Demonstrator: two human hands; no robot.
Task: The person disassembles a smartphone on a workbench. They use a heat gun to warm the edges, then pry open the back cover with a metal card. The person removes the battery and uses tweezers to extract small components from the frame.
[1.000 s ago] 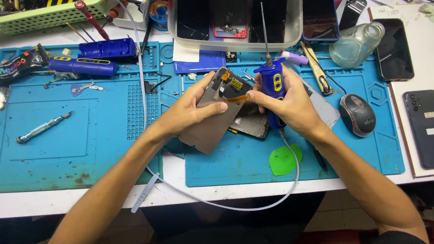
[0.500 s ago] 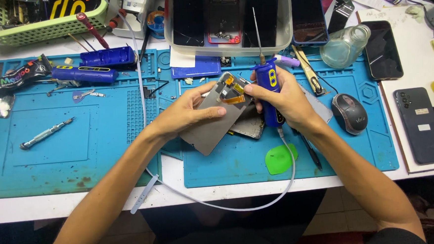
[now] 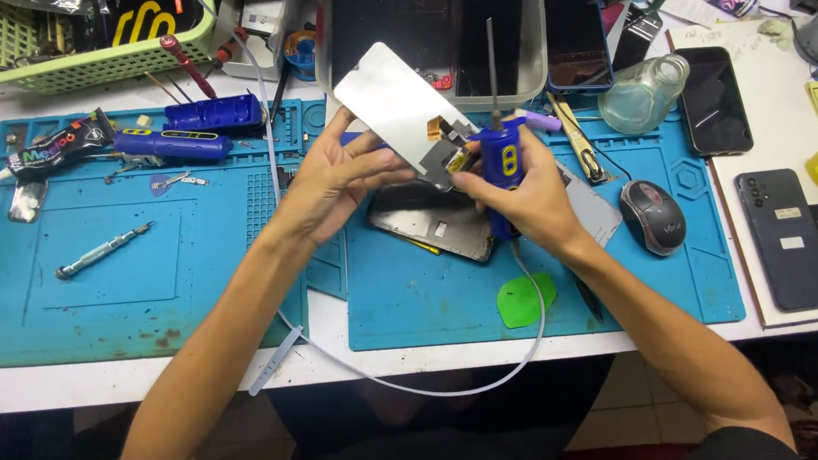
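tilting up from the phone body [image 3: 432, 227], the flat grey panel [image 3: 401, 104] runs its long axis from upper left down to lower right, its lower end by the orange flex. the left hand [image 3: 332, 183] pinches its edge, fingers curled under. the right hand [image 3: 528, 196] wraps a blue cylindrical tool [image 3: 501, 164], thin metal tip upright, white cable [image 3: 454, 382] looping off the blue rubbery mat [image 3: 617, 284].

White table [image 3: 546, 352], two blue mats [image 3: 114, 301], green basket [image 3: 17, 54], dark phones [image 3: 786, 238], grey tub [image 3: 535, 55]
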